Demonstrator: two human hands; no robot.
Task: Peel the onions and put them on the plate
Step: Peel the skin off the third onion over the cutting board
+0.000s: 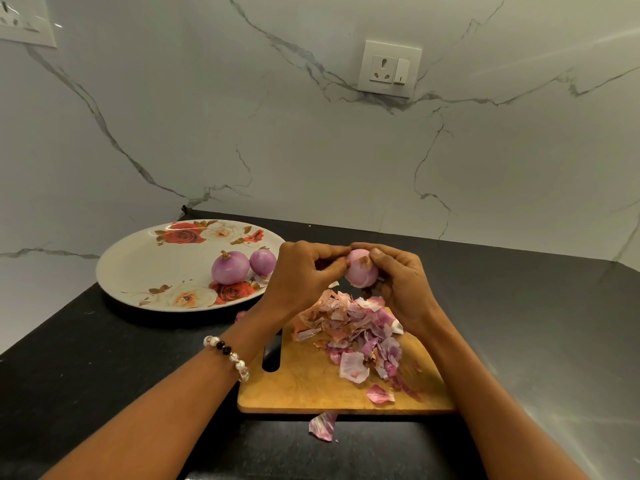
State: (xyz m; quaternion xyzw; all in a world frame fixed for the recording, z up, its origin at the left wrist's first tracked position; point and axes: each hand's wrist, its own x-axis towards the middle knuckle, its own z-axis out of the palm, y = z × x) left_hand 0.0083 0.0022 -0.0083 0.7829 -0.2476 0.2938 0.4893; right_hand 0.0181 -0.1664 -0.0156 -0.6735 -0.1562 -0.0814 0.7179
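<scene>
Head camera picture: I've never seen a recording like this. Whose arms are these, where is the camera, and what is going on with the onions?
No machine here: a person wears a camera on the head, looking down at their own arms. Both hands hold one onion above a wooden cutting board; the left hand and right hand each keep a grip on it, apparently picking off skin. Loose peels are heaped on the board. Two peeled onions already sit on the flowered plate, on a black counter.
</scene>
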